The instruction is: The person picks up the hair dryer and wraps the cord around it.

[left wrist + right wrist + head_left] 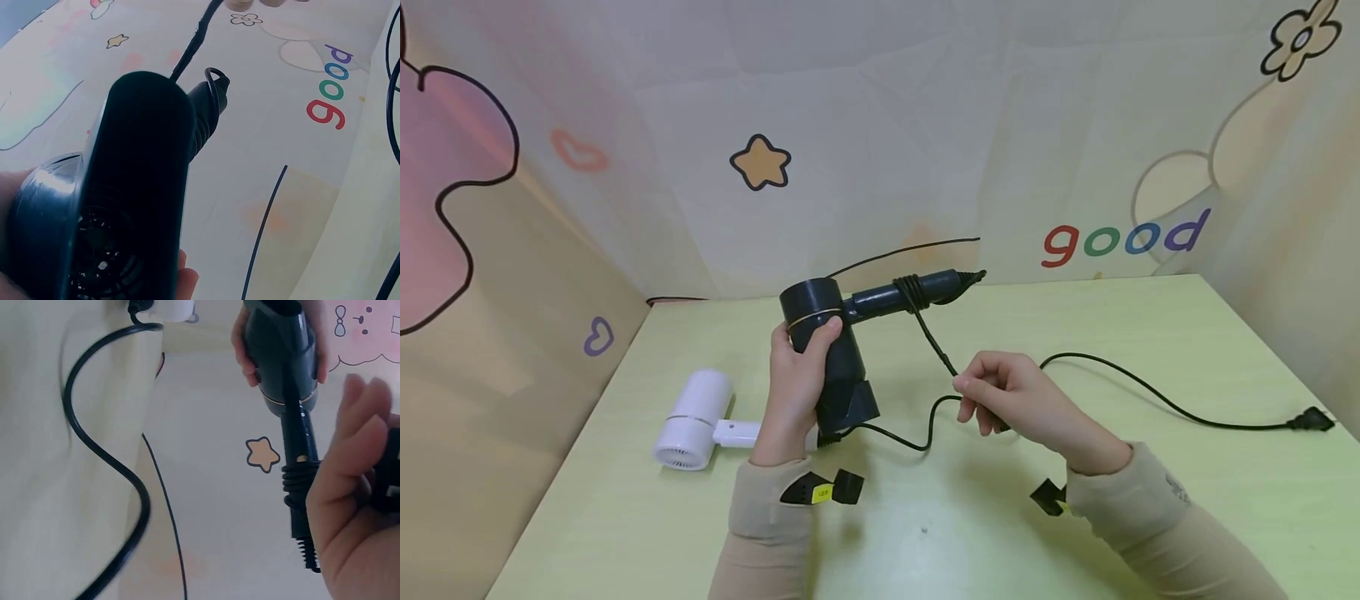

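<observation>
And here's the dark hair dryer point(842, 358), up over the desk point(625, 533), the left hand point(797, 379) wrapped firmly round its smooth, plastic-looking barrel! A thin gold band point(815, 317) circles it; a nozzle point(850, 406) with a long slot mouth (grille visible inside, from the left wrist) caps the lower end. Out sideways goes the slim handle point(872, 303), ribbed at its tip, with black cord point(911, 293) coiled tightly round it, and the right hand point(1018, 404) pinches that cord's free stretch! On the desk lies a glossy white hair dryer point(696, 417), cylindrical, slatted at one end.
</observation>
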### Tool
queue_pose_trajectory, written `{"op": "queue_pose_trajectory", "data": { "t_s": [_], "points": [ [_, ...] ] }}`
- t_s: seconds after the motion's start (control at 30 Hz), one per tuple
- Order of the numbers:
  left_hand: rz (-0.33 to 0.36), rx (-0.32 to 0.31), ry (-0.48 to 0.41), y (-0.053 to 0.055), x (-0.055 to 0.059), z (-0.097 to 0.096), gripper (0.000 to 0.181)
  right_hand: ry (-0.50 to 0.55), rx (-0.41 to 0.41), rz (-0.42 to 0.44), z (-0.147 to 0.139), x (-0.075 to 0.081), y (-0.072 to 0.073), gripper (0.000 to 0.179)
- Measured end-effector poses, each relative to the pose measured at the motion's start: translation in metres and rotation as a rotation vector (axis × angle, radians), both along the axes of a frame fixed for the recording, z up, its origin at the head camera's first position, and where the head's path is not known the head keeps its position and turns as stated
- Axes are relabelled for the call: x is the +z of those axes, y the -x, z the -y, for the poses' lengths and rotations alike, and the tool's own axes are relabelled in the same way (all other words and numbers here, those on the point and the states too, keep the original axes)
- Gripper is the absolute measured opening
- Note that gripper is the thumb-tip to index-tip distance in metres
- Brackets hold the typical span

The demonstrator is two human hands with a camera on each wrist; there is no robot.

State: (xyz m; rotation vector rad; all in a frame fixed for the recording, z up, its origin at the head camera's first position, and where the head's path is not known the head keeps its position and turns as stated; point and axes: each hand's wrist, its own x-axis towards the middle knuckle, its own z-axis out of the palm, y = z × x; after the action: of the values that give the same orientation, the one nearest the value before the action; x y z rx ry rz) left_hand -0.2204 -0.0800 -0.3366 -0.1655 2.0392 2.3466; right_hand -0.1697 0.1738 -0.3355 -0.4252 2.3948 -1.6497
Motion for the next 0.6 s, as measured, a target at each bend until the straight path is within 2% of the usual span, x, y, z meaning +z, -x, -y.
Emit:
{"op": "queue_pose_trajectory", "data": {
  "t_s": [0.13, 0.33, 0.6],
  "points": [
    [0.023, 0.003, -0.012, -0.001, 0.002, 0.002, 0.068, 0.045, -0.006, -0.012, 0.004, -0.010, -0.001, 0.029],
    [0.033, 0.008, -0.035, -0.001, 0.004, 0.004, 0.067, 0.081, -0.021, -0.039, 0.011, -0.018, -0.004, 0.020],
    [0.048, 0.001, -0.077, -0.001, 0.006, 0.007, 0.066, 0.000, -0.018, -0.075, 0.010, -0.023, -0.001, 0.014]
  ]
}}
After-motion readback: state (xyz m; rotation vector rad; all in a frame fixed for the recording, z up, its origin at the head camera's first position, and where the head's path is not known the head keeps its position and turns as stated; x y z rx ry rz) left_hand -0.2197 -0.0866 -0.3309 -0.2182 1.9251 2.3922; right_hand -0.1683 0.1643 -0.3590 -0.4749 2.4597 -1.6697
